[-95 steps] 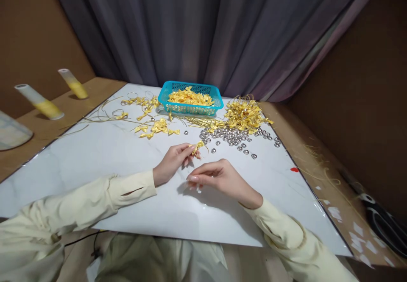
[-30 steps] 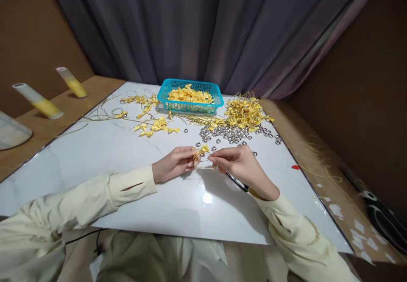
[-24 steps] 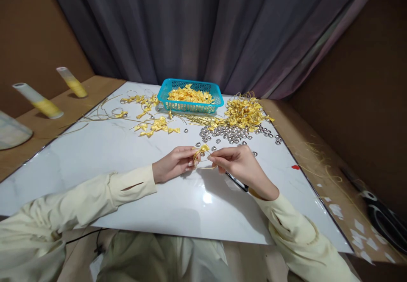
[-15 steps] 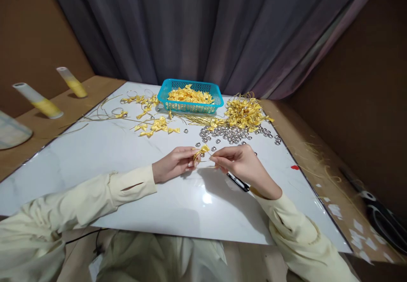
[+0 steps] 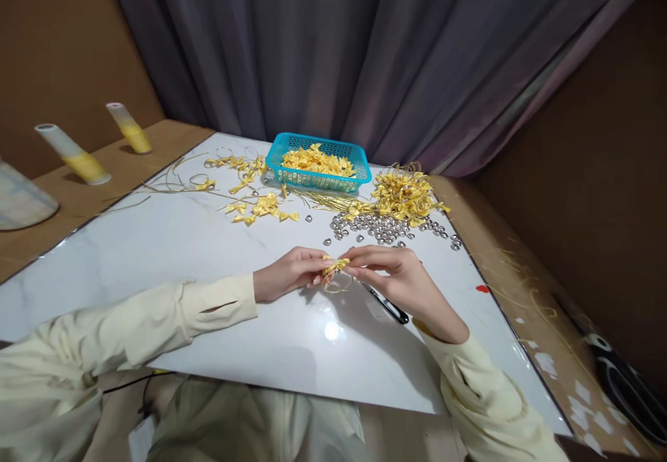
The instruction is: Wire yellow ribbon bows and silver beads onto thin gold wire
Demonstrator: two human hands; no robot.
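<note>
My left hand (image 5: 292, 278) and my right hand (image 5: 399, 278) meet over the middle of the white board (image 5: 208, 288). Both pinch one small yellow ribbon bow (image 5: 335, 266) with a thin gold wire loop (image 5: 338, 285) hanging under it. The fingertips of both hands are closed on the bow. A black pen-like tool (image 5: 386, 303) lies on the board under my right hand, touching its underside.
A blue basket (image 5: 319, 163) of yellow bows stands at the back. Loose bows (image 5: 263, 207), a heap of wired bows (image 5: 404, 194) and several silver beads (image 5: 383, 228) lie behind my hands. Thread cones (image 5: 73, 156) stand left. Scissors (image 5: 622, 378) lie at the right.
My right hand came up from the board beside a tool and joined the left on the bow. The wire went from stretched between the hands to a small loop below the bow.
</note>
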